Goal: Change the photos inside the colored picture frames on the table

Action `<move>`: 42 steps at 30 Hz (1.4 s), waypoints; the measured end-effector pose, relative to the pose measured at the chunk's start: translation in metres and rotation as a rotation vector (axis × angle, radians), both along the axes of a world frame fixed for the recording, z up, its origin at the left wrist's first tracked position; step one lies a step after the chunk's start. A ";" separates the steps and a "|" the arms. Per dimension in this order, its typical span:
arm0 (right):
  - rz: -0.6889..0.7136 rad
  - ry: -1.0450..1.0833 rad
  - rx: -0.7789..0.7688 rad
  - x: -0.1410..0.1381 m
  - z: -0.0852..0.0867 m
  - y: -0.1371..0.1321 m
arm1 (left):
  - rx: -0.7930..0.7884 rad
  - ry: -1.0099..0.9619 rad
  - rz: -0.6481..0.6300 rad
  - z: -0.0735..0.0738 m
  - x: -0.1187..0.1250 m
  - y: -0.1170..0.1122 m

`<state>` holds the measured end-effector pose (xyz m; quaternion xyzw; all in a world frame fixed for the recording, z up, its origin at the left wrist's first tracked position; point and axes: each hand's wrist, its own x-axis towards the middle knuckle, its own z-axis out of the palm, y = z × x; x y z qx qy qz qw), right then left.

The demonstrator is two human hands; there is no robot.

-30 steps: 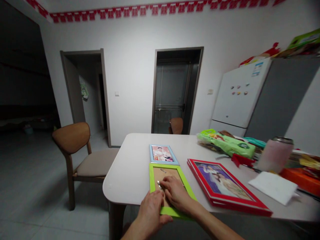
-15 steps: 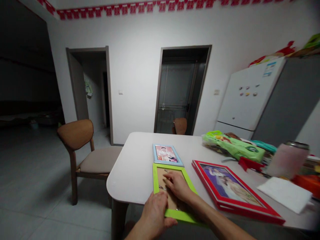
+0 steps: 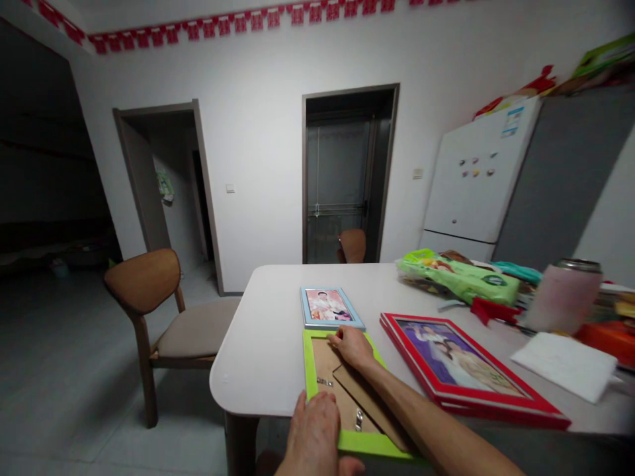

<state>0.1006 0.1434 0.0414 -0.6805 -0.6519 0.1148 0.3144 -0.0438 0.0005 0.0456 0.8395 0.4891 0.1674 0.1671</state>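
Observation:
A lime-green picture frame (image 3: pixel 310 370) lies face down at the table's near edge, showing its brown backing board (image 3: pixel 322 360). A brown stand leg (image 3: pixel 370 403) and small metal fittings (image 3: pixel 325 382) are on the board. My left hand (image 3: pixel 316 423) grips the frame's near left corner, fingers over the border and thumb at the near edge. My right hand (image 3: pixel 353 345) is closed at the far inner edge of the frame, fingertips pinched; whatever they hold is hidden. Just beyond lies a light-blue framed photo (image 3: pixel 327 306), face up.
Stacked red picture frames (image 3: pixel 466 363) lie on the right of the white table (image 3: pixel 262 330). Farther right are a green packet (image 3: pixel 461 277), a pink jar (image 3: pixel 565 297), white tissue (image 3: pixel 565 363) and a red item (image 3: pixel 493 311). A wooden chair (image 3: pixel 143 281) stands to the left.
My right hand has moved from the middle of the backing board to its far edge, uncovering the stand leg and metal fittings. My left hand stays on the near left corner. The view has shifted slightly.

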 end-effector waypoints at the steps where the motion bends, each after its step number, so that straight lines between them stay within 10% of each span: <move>1: 0.031 0.023 0.022 0.002 0.004 -0.005 | 0.010 0.027 -0.030 0.000 0.005 0.001; 6: 0.137 0.204 0.121 0.044 0.026 -0.041 | -0.003 0.071 -0.109 -0.001 0.023 0.006; 10: -0.039 0.800 0.151 0.074 0.028 -0.081 | 0.060 -0.124 -0.025 0.016 0.021 0.003; 15: 0.226 1.373 -0.142 0.023 0.009 -0.126 | 0.060 -0.726 0.057 0.053 0.036 -0.009; 20: 0.340 1.679 0.037 -0.007 0.014 -0.136 | -0.071 -1.098 -0.071 0.067 0.066 -0.012; 26: -0.021 1.268 0.158 0.104 0.048 -0.119 | -0.171 -1.294 -0.178 0.089 0.098 0.010; 32: -0.272 0.347 0.022 0.217 0.058 -0.089 | -0.298 -0.904 -0.052 0.056 0.147 0.036; 42: -0.335 -0.071 -0.077 0.261 0.035 -0.074 | -0.254 -0.664 -0.001 0.022 0.162 0.037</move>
